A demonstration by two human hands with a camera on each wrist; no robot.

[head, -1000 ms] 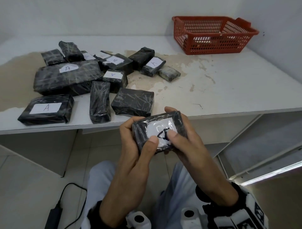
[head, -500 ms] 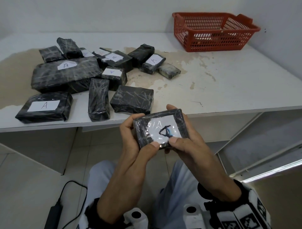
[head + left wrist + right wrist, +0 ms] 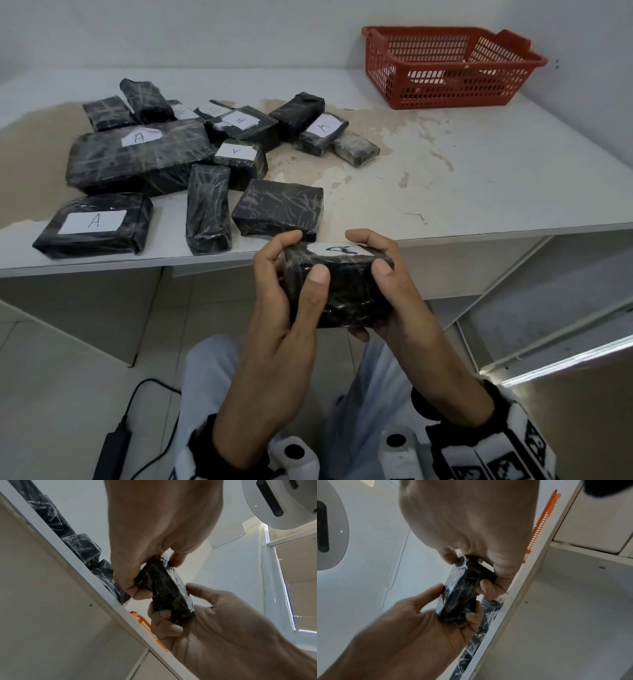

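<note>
— Where is the small packet (image 3: 346,294) right now?

— Off the desk, held in the air just short of its near edge, above the person's lap. The left grip (image 3: 277,318) is wrapped round the left end, thumb flat on the near face. The right grip (image 3: 404,308) pinches the right end, thumb in front, fingers over the top and underneath.

— How would you expect it to handle?

— Light, I'd judge, since fingers and thumbs alone carry it. It's a squat block with square corners, so probably stiff inside (a box or a bar, I can't tell which). The skin is black wrap under glossy clear film, so likely slippery. Holding it by the two short ends seems safest, with no squeeze on the white label (image 3: 339,249) on its top face.

— And on the desk (image 3: 496,171)?

— Nearest, a flat unlabelled packet (image 3: 279,209) close to the edge, a long narrow packet (image 3: 207,209) just beside it, then a packet marked A (image 3: 94,224). Behind them lie a large packet (image 3: 137,161) and a huddle of smaller packets (image 3: 245,125), all in the same crinkled black film, some with paper labels. The desk top is white, its coating stained and peeling brown under the pile.

— Farthest back?

— A red plastic basket (image 3: 448,89), lattice-walled, well apart from the pile, at the far right by the wall.
</note>
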